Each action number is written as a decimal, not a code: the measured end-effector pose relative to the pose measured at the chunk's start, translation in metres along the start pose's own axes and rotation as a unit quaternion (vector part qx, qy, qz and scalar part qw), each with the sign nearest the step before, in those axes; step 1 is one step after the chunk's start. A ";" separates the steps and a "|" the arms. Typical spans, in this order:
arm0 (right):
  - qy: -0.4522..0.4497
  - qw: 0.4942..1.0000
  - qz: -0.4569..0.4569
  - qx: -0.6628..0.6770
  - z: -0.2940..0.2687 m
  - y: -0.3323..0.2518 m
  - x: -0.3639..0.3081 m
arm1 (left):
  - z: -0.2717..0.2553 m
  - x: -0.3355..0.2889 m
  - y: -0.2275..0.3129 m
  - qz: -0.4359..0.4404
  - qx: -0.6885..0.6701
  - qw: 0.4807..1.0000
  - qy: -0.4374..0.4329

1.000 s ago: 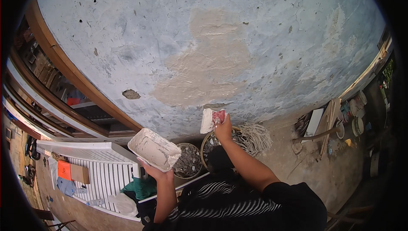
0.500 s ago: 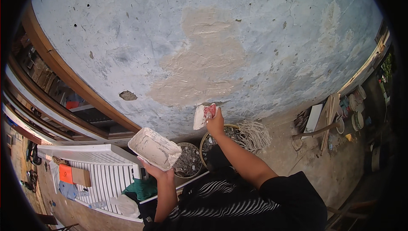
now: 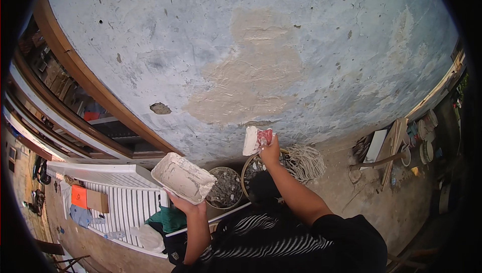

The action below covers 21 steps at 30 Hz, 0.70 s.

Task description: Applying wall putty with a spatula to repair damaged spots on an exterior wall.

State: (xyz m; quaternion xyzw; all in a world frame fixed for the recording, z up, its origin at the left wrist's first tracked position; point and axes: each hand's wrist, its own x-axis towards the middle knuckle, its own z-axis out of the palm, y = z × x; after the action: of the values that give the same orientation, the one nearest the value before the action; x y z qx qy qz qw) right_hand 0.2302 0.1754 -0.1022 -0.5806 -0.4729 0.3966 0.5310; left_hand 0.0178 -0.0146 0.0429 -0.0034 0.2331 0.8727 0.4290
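Note:
My left hand [image 3: 187,203] grips a plaster-smeared rectangular tub [image 3: 183,176] from below, its open side facing up. In my right hand [image 3: 271,152] is a putty knife [image 3: 252,141] with a red handle and a broad blade coated in pale filler. The blade is just below a gouge [image 3: 258,123] in the wall; I cannot tell whether it touches. Above it, a large beige patch of filler [image 3: 251,79] spreads over the pale blue wall [image 3: 351,72]. A separate dark hole [image 3: 160,108] shows to the left of the patch.
Two buckets of rubble, a left one [image 3: 225,187] and a right one [image 3: 244,177], stand below my hands beside a string mop head [image 3: 306,164]. At left is a white slatted bench [image 3: 125,172] holding an orange box [image 3: 79,196]. Planks [image 3: 394,147] lean at right.
The view has shifted, so the wall patch sits further right. My right hand with the putty knife has come slightly down and away from the gouge. The left hand still holds the tub.

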 end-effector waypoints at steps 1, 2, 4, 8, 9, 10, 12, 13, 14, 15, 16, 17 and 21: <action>0.039 0.999 -0.014 -0.022 -0.001 0.003 0.001 | -0.003 0.000 0.001 0.011 0.004 1.000 0.005; 0.017 0.999 -0.029 -0.042 0.001 0.002 0.002 | -0.003 0.000 0.003 0.019 0.009 1.000 0.008; 0.048 0.998 -0.045 -0.006 0.007 0.021 0.012 | -0.001 0.003 -0.001 0.010 0.005 1.000 0.005; -0.048 0.936 0.231 0.262 0.008 0.014 0.006 | -0.005 0.007 0.000 -0.004 0.013 1.000 -0.003; -0.047 0.936 0.230 0.262 0.011 0.010 0.004 | -0.005 0.007 -0.004 -0.005 0.013 1.000 -0.003; -0.044 0.903 0.284 0.319 0.015 0.010 0.003 | 0.000 0.007 -0.008 -0.008 0.016 1.000 -0.010; -0.058 0.853 0.341 0.390 0.009 0.010 0.000 | 0.008 0.007 -0.015 -0.016 0.020 0.999 -0.020; -0.059 0.853 0.341 0.391 0.006 0.005 -0.002 | 0.008 0.007 -0.017 -0.011 0.026 0.999 -0.017; -0.087 0.877 0.309 0.358 0.000 -0.002 -0.004 | 0.008 0.007 -0.017 -0.006 0.032 0.999 -0.013; -0.115 0.898 0.275 0.325 -0.004 -0.009 -0.006 | 0.008 0.006 -0.017 -0.005 0.032 0.999 -0.013; -0.113 0.898 0.273 0.326 -0.009 -0.009 -0.003 | 0.009 0.005 -0.019 -0.012 0.032 0.999 -0.010; -0.105 0.916 0.229 0.314 -0.013 -0.008 -0.001 | 0.010 0.004 -0.020 -0.019 0.033 0.999 -0.006; -0.030 0.957 0.146 0.249 -0.003 0.001 0.013 | 0.011 -0.003 -0.021 -0.030 0.025 0.999 -0.017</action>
State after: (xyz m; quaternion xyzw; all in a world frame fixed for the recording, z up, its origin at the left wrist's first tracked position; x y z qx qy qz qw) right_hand 0.2360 0.1874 -0.1019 -0.4806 -0.2847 0.5926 0.5803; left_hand 0.0377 -0.0013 0.0447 0.0149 0.2476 0.8530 0.4592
